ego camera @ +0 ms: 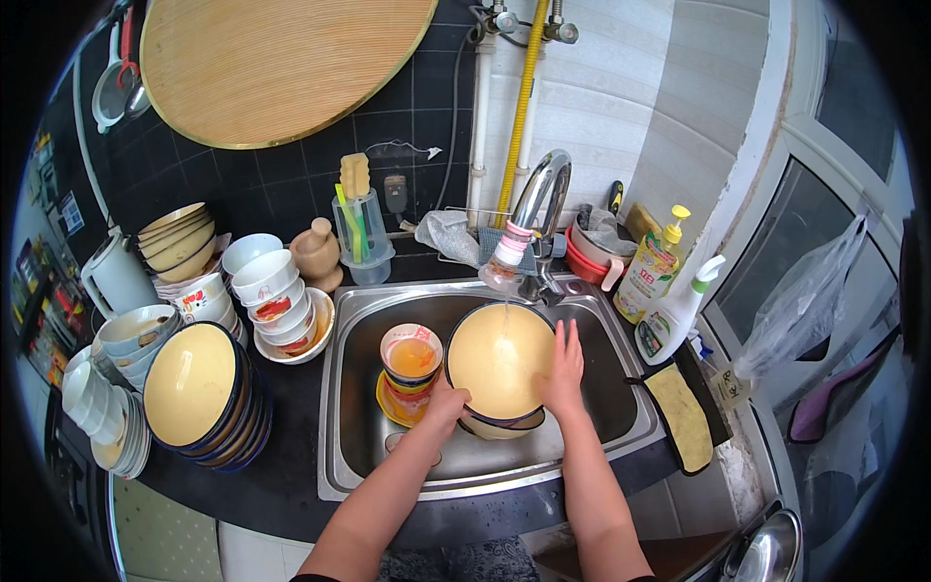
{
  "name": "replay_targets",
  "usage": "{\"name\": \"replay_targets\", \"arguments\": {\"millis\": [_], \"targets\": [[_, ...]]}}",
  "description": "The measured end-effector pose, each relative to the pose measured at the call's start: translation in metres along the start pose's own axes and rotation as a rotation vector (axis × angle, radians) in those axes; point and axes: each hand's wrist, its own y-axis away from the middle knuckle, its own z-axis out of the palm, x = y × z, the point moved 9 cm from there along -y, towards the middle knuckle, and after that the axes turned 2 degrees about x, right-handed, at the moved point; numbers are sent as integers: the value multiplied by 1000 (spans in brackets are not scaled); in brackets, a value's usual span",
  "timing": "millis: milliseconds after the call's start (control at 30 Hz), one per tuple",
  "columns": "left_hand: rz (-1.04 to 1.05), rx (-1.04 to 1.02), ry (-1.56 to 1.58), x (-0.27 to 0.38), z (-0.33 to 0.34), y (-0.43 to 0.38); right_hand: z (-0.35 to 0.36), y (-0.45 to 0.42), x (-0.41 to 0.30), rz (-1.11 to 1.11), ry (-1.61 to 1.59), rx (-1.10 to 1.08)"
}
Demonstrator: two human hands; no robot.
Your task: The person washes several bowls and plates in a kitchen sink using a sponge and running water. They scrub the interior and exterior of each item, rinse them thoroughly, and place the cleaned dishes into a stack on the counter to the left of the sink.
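A large cream bowl with a dark rim (489,356) is tilted under the running faucet (549,189), and a thin stream of water falls into it. My left hand (445,406) grips its lower left rim. On the opposite side, my right hand (566,375) supports the bowl, thumb at the rim and fingers stretched upward. Another cream bowl (502,429) shows partly beneath it in the steel sink (349,465). Left of my hands, a stack of small bowls (412,355) stands in the sink, the top one holding orange-tinted liquid.
Stacked large cream bowls (190,385), white bowls (270,280) and small plates (131,436) crowd the left counter. A wooden mortar (318,254) stands behind. To the right are a yellow-capped detergent bottle (647,269), a spray bottle (676,313) and a yellow scrubbing mitt (680,418).
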Motion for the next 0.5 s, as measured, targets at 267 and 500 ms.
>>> {"name": "replay_targets", "arguments": {"millis": [267,500], "targets": [[-274,-192,417,-19,15,4,26,3,54,641,-1278,0],[-293,-226,214,-9,22,11,47,25,91,896,-966,-60]]}}
